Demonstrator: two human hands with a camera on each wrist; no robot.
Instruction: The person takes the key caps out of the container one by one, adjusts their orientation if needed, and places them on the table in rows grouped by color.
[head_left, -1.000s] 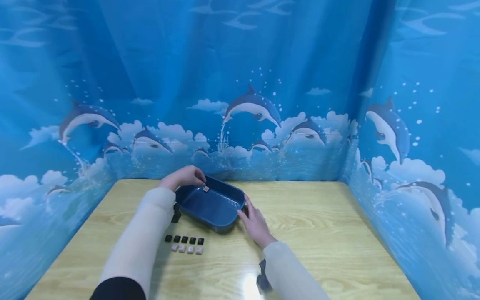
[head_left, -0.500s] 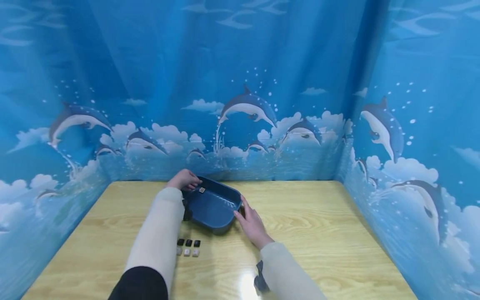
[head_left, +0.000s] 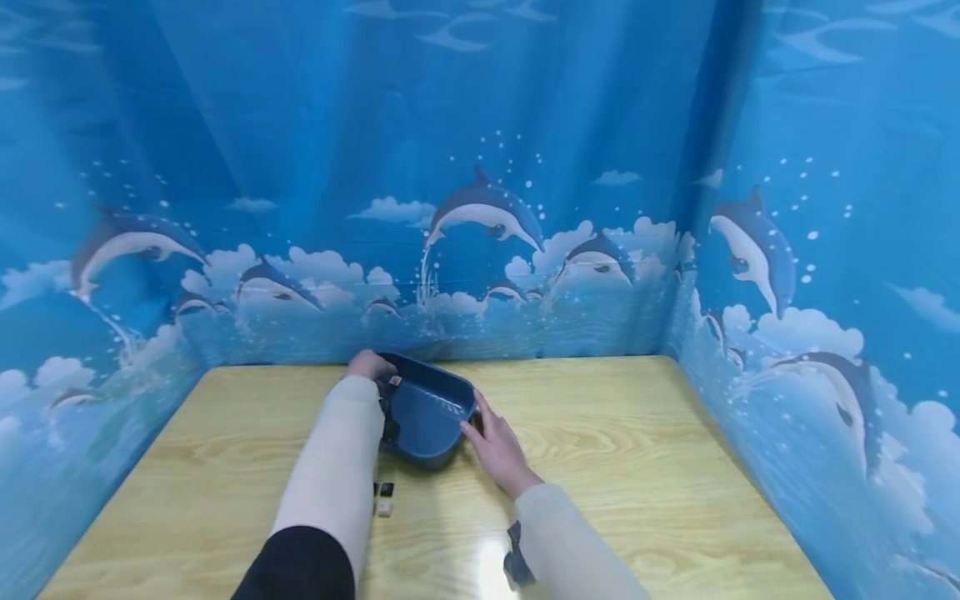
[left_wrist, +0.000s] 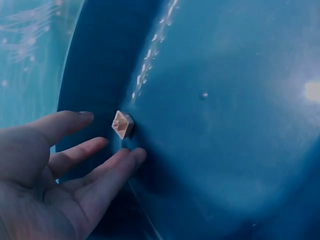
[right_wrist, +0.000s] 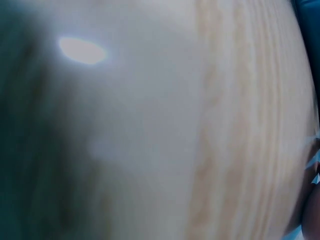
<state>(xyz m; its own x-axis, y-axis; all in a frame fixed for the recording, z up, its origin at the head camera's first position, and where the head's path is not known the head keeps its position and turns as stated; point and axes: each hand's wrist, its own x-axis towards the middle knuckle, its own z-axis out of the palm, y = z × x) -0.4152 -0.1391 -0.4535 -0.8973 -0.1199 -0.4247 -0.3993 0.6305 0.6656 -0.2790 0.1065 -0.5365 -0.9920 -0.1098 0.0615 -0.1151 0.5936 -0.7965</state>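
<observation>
A dark blue tray [head_left: 423, 421] with rounded corners stands at the back of the table. Inside its far left corner lies a small pale keycap [left_wrist: 121, 125], its hollow underside and stem showing in the left wrist view. My left hand [left_wrist: 75, 172] reaches over that corner, fingers loosely extended beside the keycap, with a gap between fingertips and keycap. My right hand [head_left: 498, 446] grips the tray's right end, thumb at the rim and fingers along the outside. The right wrist view shows only a sliver of that hand at its edge.
On the table [head_left: 615, 467], in front of the tray, a black keycap [head_left: 386, 489] and a white keycap [head_left: 385, 507] show beside the left sleeve, which hides others. A dolphin-print curtain [head_left: 480, 167] rises behind and at both sides.
The head view has turned slightly right. My left forearm has swung right, covering more of the keycap rows, and its hand sits lower at the tray's corner. The right hand keeps its grip.
</observation>
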